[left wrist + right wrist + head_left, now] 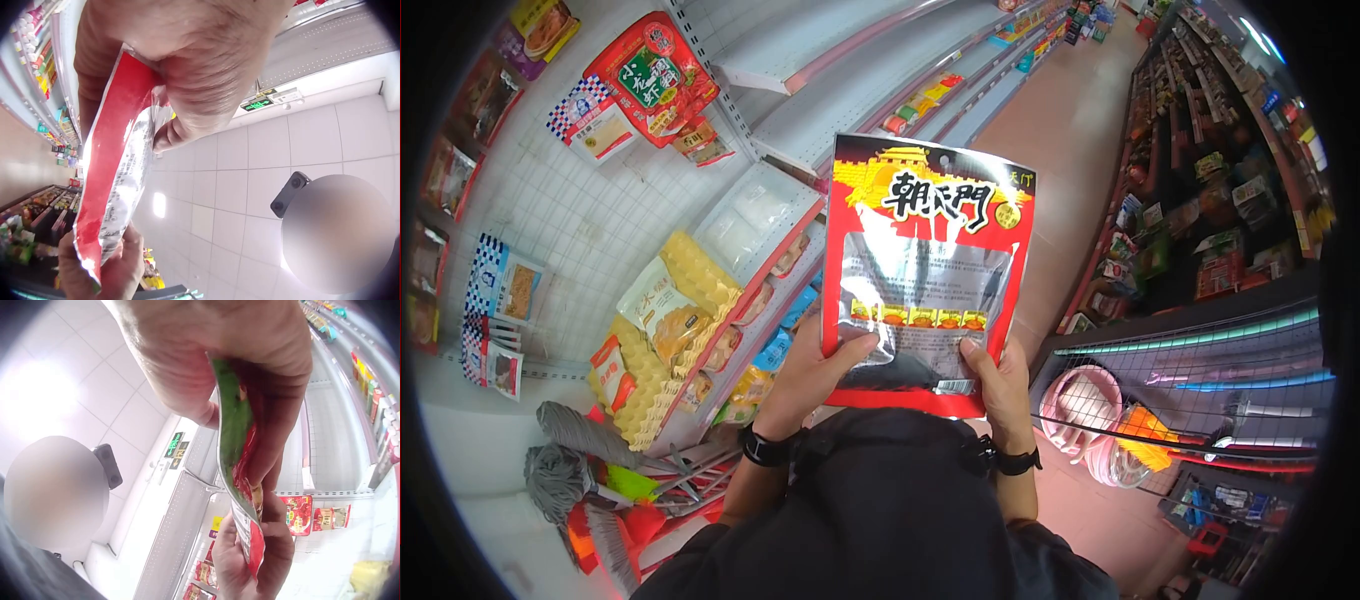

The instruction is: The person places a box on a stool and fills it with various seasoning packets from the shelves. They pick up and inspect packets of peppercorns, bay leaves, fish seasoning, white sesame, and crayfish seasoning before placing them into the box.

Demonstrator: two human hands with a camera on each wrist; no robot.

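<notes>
A red, black and yellow food packet (925,275) with a clear-looking grey panel of small print is held upright in front of the body. The left hand (805,375) grips its lower left edge, thumb on the printed face. On the lower right edge, the right hand (1000,385) pinches it the same way. In the left wrist view the left hand (187,56) holds the red edge of the packet (109,169), seen side-on. The right wrist view has the right hand (219,356) around the packet's edge (234,444), its fingers behind a green and red side.
Hanging packets (650,80) and a stepped shelf with yellow trays (700,270) are at the left. Grey mop heads (580,435) stand at lower left. A wire rack (1200,390) and dark stocked shelves line the right, with an aisle floor (1080,190) between.
</notes>
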